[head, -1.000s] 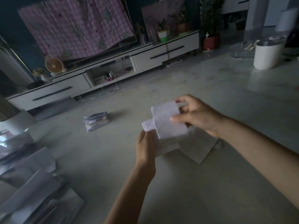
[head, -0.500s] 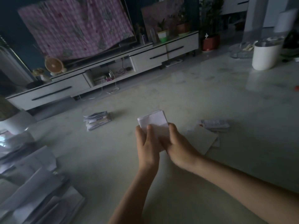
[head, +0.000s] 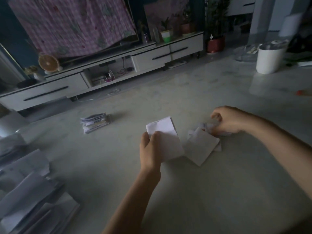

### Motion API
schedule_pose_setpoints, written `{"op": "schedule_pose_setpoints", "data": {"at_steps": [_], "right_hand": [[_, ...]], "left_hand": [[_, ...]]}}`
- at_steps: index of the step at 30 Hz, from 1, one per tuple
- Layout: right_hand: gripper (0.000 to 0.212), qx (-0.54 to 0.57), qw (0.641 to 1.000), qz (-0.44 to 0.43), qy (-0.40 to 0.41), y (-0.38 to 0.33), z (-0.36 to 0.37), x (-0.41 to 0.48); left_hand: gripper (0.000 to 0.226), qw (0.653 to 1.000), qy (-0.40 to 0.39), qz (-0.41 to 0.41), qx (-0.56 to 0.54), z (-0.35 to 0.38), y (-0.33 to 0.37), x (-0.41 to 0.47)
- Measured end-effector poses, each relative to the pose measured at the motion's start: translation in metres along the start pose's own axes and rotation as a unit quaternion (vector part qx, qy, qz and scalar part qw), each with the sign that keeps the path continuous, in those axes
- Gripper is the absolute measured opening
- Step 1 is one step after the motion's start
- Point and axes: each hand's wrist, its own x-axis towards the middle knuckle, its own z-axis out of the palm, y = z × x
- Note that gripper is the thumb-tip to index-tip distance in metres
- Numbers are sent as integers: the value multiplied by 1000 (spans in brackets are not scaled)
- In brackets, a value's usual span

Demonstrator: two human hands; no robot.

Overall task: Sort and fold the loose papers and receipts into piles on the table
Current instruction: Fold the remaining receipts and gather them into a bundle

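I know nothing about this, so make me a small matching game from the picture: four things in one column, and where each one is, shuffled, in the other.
Things:
1. folded white paper
2. small stack of receipts
3. heap of loose sheets
4. white tub

Places:
A. far right
B. gripped by the left hand
C. near left corner
D. alone on the table, left of the folded paper

Pairs: 1-B, 2-D, 3-C, 4-A
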Motion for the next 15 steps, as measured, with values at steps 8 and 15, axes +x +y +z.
{"op": "schedule_pose_setpoints", "data": {"at_steps": [8,15], "right_hand": [[51,49,996,52,-51,-2,-1,-3],[20,172,975,35,137,-14,-4,4]], "left_hand": [[13,999,3,-33,19,1,2,-1],[11,999,23,-36,8,2,-1,1]]}}
